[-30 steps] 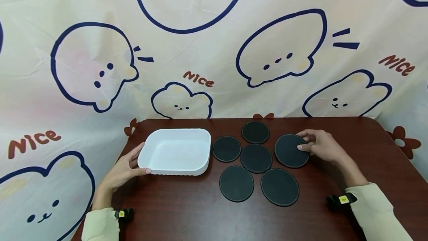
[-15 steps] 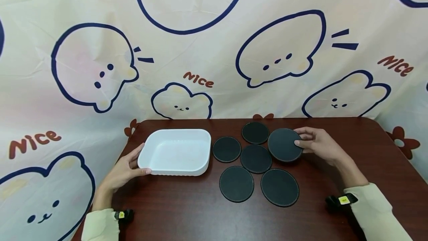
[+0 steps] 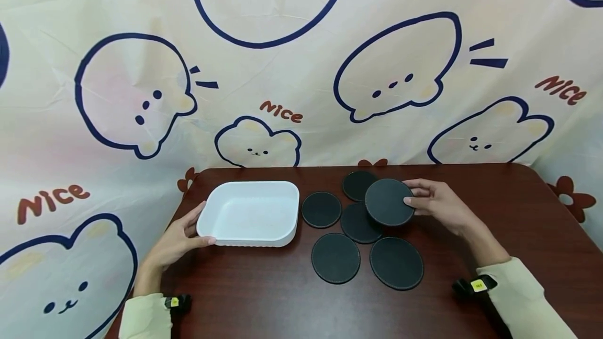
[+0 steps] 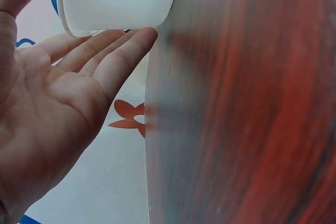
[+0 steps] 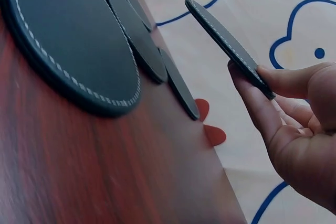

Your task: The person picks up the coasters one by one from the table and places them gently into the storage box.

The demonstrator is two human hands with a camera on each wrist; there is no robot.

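Note:
My right hand [image 3: 435, 203] pinches the edge of a round black coaster [image 3: 388, 203] between thumb and fingers. The right wrist view shows this coaster [image 5: 226, 43] edge-on and raised above the table, with white stitching round its rim. From above, it partly covers the middle coaster [image 3: 359, 226] and overlaps the back one [image 3: 356, 184]. On the left, my left hand [image 3: 176, 242] holds the left end of a white rectangular plastic bin [image 3: 205, 213], thumb at the near corner and fingers along the side. The left wrist view has the fingertips [image 4: 147, 35] against the bin's wall.
More black coasters lie flat on the brown table [image 3: 264, 297]: one by the bin's right side [image 3: 321, 209], one at front left [image 3: 335, 258] and one at front right [image 3: 397, 263]. A cartoon-print curtain [image 3: 320, 67] hangs behind the table.
My right hand has lifted its coaster off the table at the right and carried it leftward over the others. The left hand and the bin keep their place.

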